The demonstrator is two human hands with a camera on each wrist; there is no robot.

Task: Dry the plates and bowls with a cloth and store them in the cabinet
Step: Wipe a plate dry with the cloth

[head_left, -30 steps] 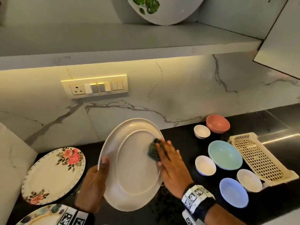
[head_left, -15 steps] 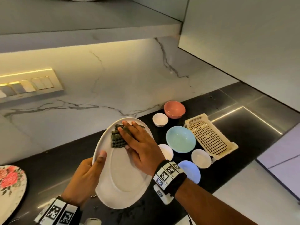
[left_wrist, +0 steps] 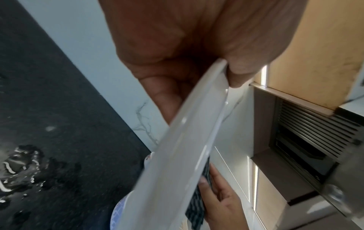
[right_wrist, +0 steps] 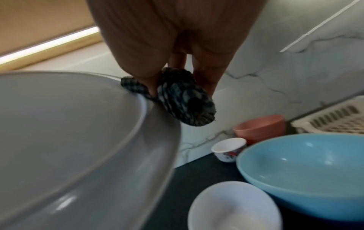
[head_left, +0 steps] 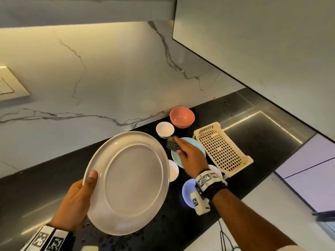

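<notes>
- Left hand (head_left: 76, 201): grips the white plate (head_left: 126, 182) at its near-left rim, thumb over the face and fingers behind. The plate is carried tilted above the black counter (head_left: 36, 192), face toward the person; judged, this presents the surface for checking or wiping.
- Right hand (head_left: 190, 156): clear of the plate's face, just off its far-right rim, fingers closed round a bunched dark checked cloth (head_left: 172, 144). The right wrist view shows the cloth touching the plate's edge. Judged: the face is done and the plate is near ready for storing.
- Near bowls: a pale blue bowl (head_left: 187, 192) and small white bowls (head_left: 173, 170), partly hidden by plate and wrist; nothing visible in them.
- Middle: a light blue bowl (head_left: 197, 147) under the right hand, empty where it shows.
- Beside it: a cream perforated basket (head_left: 221, 151), empty.
- Far, against the marble wall: a small white bowl (head_left: 165, 129) and a pink bowl (head_left: 182, 116), both empty and upright, awaiting drying.
- Overhead: the cabinet door (head_left: 253, 42); interior not visible.
</notes>
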